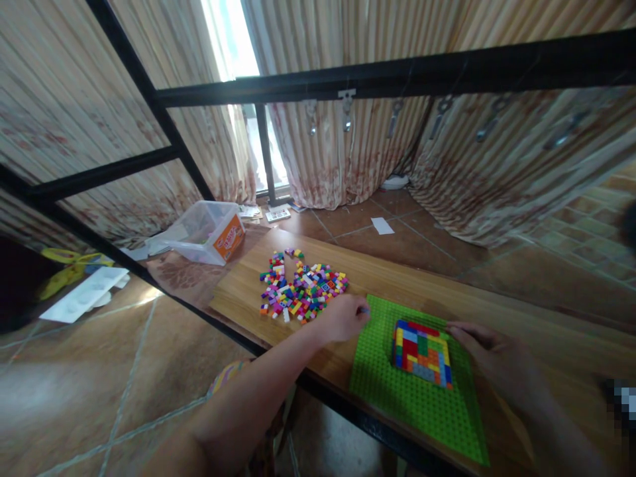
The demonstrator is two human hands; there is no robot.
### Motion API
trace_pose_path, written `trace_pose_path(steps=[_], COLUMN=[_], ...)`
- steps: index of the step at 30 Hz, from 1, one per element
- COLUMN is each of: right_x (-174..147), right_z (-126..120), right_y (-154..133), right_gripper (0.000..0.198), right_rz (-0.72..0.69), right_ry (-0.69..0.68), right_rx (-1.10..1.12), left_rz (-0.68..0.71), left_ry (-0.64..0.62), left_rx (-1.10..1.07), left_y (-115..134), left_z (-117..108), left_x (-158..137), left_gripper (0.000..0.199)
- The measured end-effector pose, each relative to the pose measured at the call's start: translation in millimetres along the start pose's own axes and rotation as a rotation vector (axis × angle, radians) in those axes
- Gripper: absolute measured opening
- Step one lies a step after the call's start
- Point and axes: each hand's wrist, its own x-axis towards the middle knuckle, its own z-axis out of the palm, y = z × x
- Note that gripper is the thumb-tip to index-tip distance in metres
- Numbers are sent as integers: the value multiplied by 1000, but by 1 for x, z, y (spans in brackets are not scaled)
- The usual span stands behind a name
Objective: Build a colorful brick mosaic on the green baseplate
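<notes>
My left hand [346, 318] is closed in a pinch at the left edge of the green studded baseplate [382, 391]. A bit of blue, apparently a small toy brick [365, 310], shows at its fingertips. On the baseplate sits a rectangular block of multicoloured bricks [422, 353], with red, yellow, blue, green, orange and grey pieces fitted together. My right hand [484, 341] is by the far right corner of that block, thumb and forefinger pressed together; whatever they pinch is too small to make out. Loose coloured bricks [311, 288] lie heaped on the wooden table left of the baseplate.
A clear plastic box [199, 228] with an orange label stands past the table's left end. Black metal bars [298, 93] with hanging clips cross above the table, before striped curtains [318, 152]. A white tray [84, 295] and paper [381, 226] lie on the tiled floor.
</notes>
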Motion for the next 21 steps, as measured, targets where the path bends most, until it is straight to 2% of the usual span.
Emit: trace_pose_path(steps=[2, 5, 11, 18, 21], right_x=[1, 2, 3, 2, 3], right_z=[0, -1, -2, -1, -2], right_y=[2, 6, 7, 6, 8], right_gripper=[33, 35, 37, 37, 37], right_rz=[-5, -18, -28, -81, -113], right_ry=[-6, -22, -17, -15, 0], right_rx=[-16, -55, -96, -132, -177], left_rz=[18, 8, -51, -230, -222], left_ry=[61, 123, 192, 350, 343], left_rx=[218, 359, 400, 520, 540], left_y=[-3, -8, -18, -35, -37], left_z=[-7, -14, -29, -63, -65], left_x=[-2, -3, 1, 4, 4], left_gripper=[18, 20, 25, 35, 37])
